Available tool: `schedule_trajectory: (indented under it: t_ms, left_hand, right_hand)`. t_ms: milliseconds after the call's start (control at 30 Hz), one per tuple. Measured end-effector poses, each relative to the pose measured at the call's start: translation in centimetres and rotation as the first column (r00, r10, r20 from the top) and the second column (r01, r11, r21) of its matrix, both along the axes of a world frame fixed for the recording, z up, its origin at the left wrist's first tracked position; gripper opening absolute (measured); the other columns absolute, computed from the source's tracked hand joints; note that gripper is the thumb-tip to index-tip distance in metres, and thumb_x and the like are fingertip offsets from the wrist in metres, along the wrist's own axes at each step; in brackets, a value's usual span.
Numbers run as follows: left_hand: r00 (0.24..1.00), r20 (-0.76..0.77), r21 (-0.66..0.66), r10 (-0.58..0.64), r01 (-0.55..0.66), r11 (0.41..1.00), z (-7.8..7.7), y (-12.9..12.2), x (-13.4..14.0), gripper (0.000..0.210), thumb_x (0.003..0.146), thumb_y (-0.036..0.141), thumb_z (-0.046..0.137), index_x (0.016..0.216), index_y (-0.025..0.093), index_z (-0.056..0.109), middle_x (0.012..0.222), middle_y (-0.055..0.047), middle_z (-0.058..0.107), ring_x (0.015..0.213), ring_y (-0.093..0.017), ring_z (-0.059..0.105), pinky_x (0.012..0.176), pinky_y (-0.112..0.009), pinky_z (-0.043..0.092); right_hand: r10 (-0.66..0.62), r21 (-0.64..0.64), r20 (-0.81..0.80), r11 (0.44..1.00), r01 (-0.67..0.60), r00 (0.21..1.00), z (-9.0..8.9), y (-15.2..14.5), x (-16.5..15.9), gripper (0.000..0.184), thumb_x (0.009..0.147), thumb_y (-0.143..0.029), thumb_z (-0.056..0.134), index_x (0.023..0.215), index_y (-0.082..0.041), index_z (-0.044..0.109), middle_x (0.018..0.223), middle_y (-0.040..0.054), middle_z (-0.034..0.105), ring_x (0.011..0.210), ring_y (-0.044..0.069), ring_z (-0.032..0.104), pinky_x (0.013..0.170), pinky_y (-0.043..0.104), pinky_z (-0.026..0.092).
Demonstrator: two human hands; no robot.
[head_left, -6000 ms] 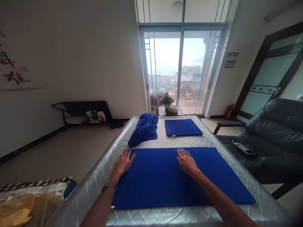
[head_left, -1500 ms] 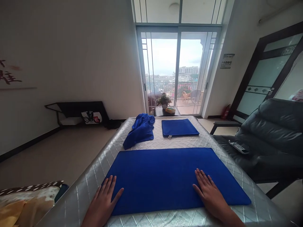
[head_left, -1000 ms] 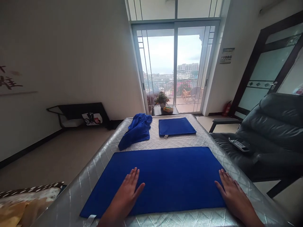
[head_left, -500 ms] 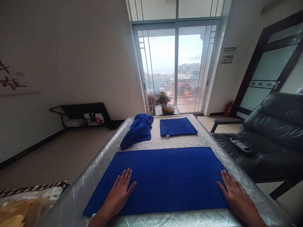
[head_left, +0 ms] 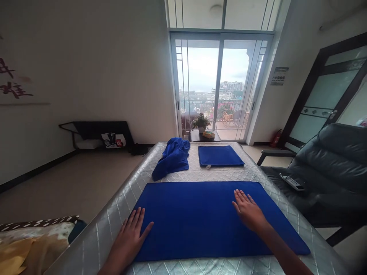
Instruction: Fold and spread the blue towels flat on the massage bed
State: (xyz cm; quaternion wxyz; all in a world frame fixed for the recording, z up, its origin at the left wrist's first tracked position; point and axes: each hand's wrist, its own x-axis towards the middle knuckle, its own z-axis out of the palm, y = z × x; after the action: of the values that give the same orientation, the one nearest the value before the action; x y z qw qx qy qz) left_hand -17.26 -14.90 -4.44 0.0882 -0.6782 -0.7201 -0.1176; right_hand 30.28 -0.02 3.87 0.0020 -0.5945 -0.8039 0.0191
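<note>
A flat blue cloth [head_left: 197, 221] lies spread on the quilted, silvery-white mattress [head_left: 223, 266] in front of me. My left hand [head_left: 130, 233] rests palm down over the cloth's left edge, fingers extended and thumb out to the side. On the right half of the cloth, my right hand [head_left: 249, 209] lies flat, its fingers straight and pointing away from me. Beyond it sit a folded blue cloth [head_left: 220, 156] with a small white tag and, left of that, a crumpled blue cloth [head_left: 173, 158]. Neither hand grasps anything.
A dark padded armchair [head_left: 321, 183] with a white remote-like device [head_left: 293, 182] stands right of the mattress. Bedding [head_left: 37, 244] fills the lower left. Behind the far edge, a small table [head_left: 197, 136] holds a potted plant [head_left: 201, 122], before sliding glass doors [head_left: 197, 76].
My right hand has moved left and forward from the cloth's right edge onto its surface. My left hand has shifted slightly left to the cloth's left edge. The view has tilted a little.
</note>
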Motion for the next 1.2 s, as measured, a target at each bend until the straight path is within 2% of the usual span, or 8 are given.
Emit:
schedule_trajectory:
  t_ms: [167,400,500,600,700,800,967,1200]
  left_hand:
    - [0.998,0.029,-0.017,0.059,-0.059,0.998,-0.3,-0.1,-0.1,0.082,0.095,0.07,0.015,0.158,0.02,0.031,0.156,-0.012,0.046,0.146,-0.033,0.038,0.114,-0.054,0.035]
    - [0.999,0.014,-0.065,0.051,-0.05,0.997,0.8,2.3,0.0,0.086,0.094,0.073,0.014,0.158,0.019,0.031,0.155,-0.014,0.047,0.145,-0.036,0.039,0.114,-0.059,0.034]
    - [0.999,0.051,-0.117,0.013,-0.007,0.993,4.0,7.1,5.7,0.091,0.096,0.072,0.016,0.154,0.005,0.035,0.159,-0.023,0.036,0.149,-0.036,0.032,0.119,-0.057,0.028]
    - [0.956,0.133,-0.121,-0.263,0.279,0.953,6.2,12.9,13.9,0.077,0.102,0.063,0.016,0.155,0.011,0.035,0.161,-0.018,0.035,0.15,-0.03,0.031,0.121,-0.052,0.027]
    - [0.907,0.2,-0.156,-0.37,0.403,0.902,6.2,16.9,20.3,0.075,0.103,0.06,0.014,0.155,0.011,0.036,0.16,-0.018,0.037,0.151,-0.029,0.03,0.122,-0.05,0.026]
    - [0.917,0.205,-0.152,-0.343,0.376,0.914,4.7,18.3,22.3,0.075,0.104,0.058,0.011,0.155,0.009,0.034,0.161,-0.016,0.034,0.152,-0.027,0.025,0.125,-0.048,0.022]
    - [0.952,0.134,-0.152,-0.274,0.293,0.944,2.7,18.0,18.1,0.069,0.104,0.058,0.016,0.156,0.017,0.034,0.163,-0.01,0.032,0.152,-0.025,0.025,0.125,-0.048,0.023]
    - [0.998,0.064,-0.215,-0.002,0.016,0.977,1.7,16.6,4.5,0.069,0.104,0.056,0.02,0.158,0.014,0.03,0.164,-0.01,0.028,0.153,-0.026,0.023,0.125,-0.05,0.019]
  right_hand:
    - [0.161,-0.104,-0.181,0.978,-0.182,0.97,0.5,3.1,-10.1,0.07,0.103,-0.048,0.012,0.159,-0.007,0.023,0.166,0.0096,0.018,0.154,0.02,0.01,0.125,0.041,0.009]
    - [0.16,-0.065,-0.255,0.981,-0.183,0.953,-2.4,4.9,-11.8,0.071,0.103,-0.051,0.014,0.16,-0.009,0.022,0.167,0.0087,0.016,0.155,0.02,0.009,0.125,0.039,0.003]
    - [0.16,-0.055,-0.26,0.982,-0.181,0.952,-2.6,4.8,-11.6,0.071,0.103,-0.05,0.014,0.16,-0.009,0.022,0.167,0.0087,0.016,0.155,0.019,0.008,0.125,0.039,0.003]
    - [0.181,-0.039,-0.264,0.979,-0.198,0.947,-2.7,4.8,-11.5,0.069,0.103,-0.046,0.014,0.159,-0.007,0.022,0.167,0.0108,0.018,0.155,0.02,0.01,0.125,0.039,0.004]
    - [0.224,-0.004,-0.241,0.973,-0.232,0.944,-3.1,5.0,-11.2,0.064,0.103,-0.038,0.017,0.159,-0.007,0.025,0.166,0.0108,0.02,0.154,0.02,0.012,0.125,0.039,0.006]
    - [0.228,0.017,-0.232,0.973,-0.231,0.946,-3.6,5.2,-11.1,0.062,0.102,-0.032,0.02,0.159,-0.009,0.027,0.166,0.0092,0.02,0.154,0.02,0.012,0.125,0.039,0.007]
    - [0.186,-0.005,-0.266,0.981,-0.194,0.946,-3.4,5.2,-11.7,0.064,0.103,-0.037,0.016,0.158,-0.008,0.027,0.166,0.0089,0.022,0.154,0.019,0.014,0.125,0.039,0.007]
    - [0.12,-0.07,-0.186,0.988,-0.135,0.975,-3.0,6.4,-6.1,0.066,0.103,-0.045,0.014,0.16,-0.012,0.022,0.167,0.0051,0.018,0.154,0.017,0.012,0.125,0.039,0.008]
